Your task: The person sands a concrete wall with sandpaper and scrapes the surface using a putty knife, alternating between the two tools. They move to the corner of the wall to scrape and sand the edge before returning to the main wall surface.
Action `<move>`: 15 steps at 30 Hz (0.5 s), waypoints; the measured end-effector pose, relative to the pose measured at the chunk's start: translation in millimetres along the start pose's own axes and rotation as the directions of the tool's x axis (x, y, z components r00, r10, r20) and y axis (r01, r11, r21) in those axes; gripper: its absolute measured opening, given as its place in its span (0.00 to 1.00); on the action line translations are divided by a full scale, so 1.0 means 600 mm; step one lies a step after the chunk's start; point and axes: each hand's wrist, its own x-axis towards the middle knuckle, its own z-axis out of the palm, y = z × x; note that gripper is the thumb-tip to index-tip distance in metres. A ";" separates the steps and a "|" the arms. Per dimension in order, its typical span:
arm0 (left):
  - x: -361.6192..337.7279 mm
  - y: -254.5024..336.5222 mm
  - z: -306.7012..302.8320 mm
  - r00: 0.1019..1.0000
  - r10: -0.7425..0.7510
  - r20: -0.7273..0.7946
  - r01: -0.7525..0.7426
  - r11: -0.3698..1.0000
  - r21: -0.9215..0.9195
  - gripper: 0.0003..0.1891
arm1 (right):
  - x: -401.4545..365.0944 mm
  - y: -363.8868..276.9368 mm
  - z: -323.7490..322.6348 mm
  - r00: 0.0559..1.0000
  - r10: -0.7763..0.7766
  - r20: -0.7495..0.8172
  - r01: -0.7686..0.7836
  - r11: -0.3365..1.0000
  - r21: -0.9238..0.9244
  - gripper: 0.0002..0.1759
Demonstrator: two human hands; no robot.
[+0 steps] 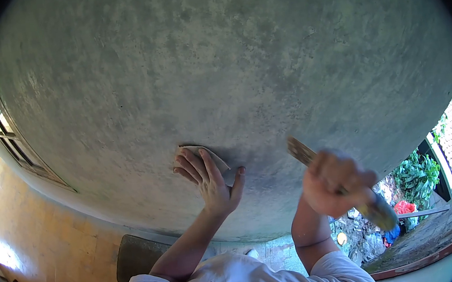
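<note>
My left hand (208, 182) lies against the grey-green plastered wall (218, 75), its fingers stretched over a thin, pale sheet that looks like sandpaper (218, 159). The sheet sits between the fingers and the wall, and the thumb stands apart to the right. To the right, my right hand (335, 183) is closed round a long, worn tool (302, 151) and is smeared by motion. The tool's narrow brown end points up and left towards the wall. A thicker, yellowish rounded end sticks out below the fist. Its exact kind is hard to make out.
A framed window (7, 132) is set in the wall at left. Below lies an orange-tan tiled floor (68, 226) with a dark rounded panel (144, 256) beside my left arm. At right are a ledge (438, 239), green plants (416, 175) and a red item (405, 207).
</note>
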 end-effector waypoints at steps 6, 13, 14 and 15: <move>-0.003 -0.001 0.000 1.000 -0.003 0.013 0.003 1.000 0.000 0.50 | -0.002 0.013 -0.020 0.967 0.030 0.252 -0.034 0.999 0.013 0.19; -0.003 0.000 0.000 1.000 -0.017 0.017 0.017 1.000 -0.010 0.50 | 0.001 0.010 -0.007 0.983 0.103 0.152 -0.091 0.992 -0.082 0.23; -0.003 -0.001 0.000 1.000 -0.015 0.015 0.015 1.000 -0.009 0.50 | 0.000 -0.002 -0.005 0.995 0.032 0.091 -0.031 0.999 -0.007 0.23; -0.002 -0.001 0.000 1.000 0.000 0.007 0.000 1.000 -0.001 0.50 | 0.000 -0.006 -0.003 0.999 -0.035 0.026 0.034 0.997 0.067 0.23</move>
